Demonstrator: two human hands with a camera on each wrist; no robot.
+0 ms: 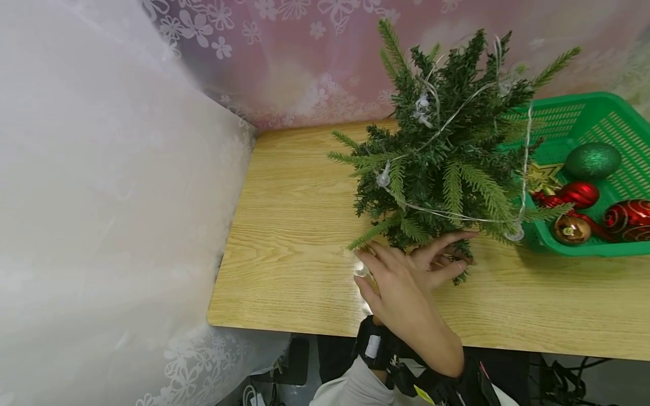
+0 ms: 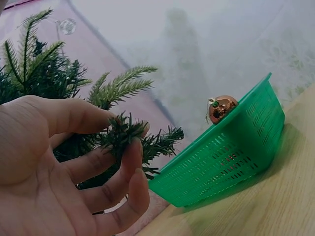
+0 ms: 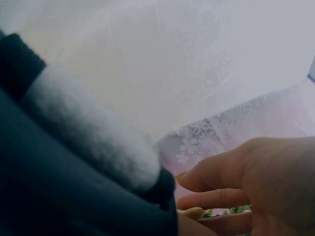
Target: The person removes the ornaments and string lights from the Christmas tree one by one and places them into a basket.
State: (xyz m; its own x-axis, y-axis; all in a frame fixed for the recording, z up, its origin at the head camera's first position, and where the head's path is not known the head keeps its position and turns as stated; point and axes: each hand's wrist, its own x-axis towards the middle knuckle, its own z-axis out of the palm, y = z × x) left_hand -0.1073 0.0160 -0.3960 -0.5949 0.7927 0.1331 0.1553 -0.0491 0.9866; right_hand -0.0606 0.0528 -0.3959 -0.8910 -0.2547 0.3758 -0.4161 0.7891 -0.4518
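Note:
A small artificial Christmas tree point(image 1: 447, 152) with dark and light green needles stands tilted over the table, a clear string of lights point(image 1: 457, 217) looped round it. My forearms cross in front of it. Underneath, my left hand point(image 1: 447, 256) reaches right; in the left wrist view its thumb and fingers pinch a dark green branch tip point(image 2: 123, 135). My right hand point(image 1: 401, 287) crosses above, its back up and fingers pointing left, near a low light-green branch point(image 1: 376, 232). Thumb and fingers stand apart in the right wrist view point(image 3: 221, 187), partly hidden by the other arm's band.
To the right sits a green plastic basket point(image 1: 558, 248), with a green glitter ball point(image 1: 593, 160), red ornaments point(image 1: 579, 194), a copper ball point(image 1: 571, 230) and a gold star point(image 1: 543, 176) inside. Floral curtain point(image 1: 304, 62) hangs behind and left of the wooden table point(image 1: 289, 248). Cables lie below its front edge.

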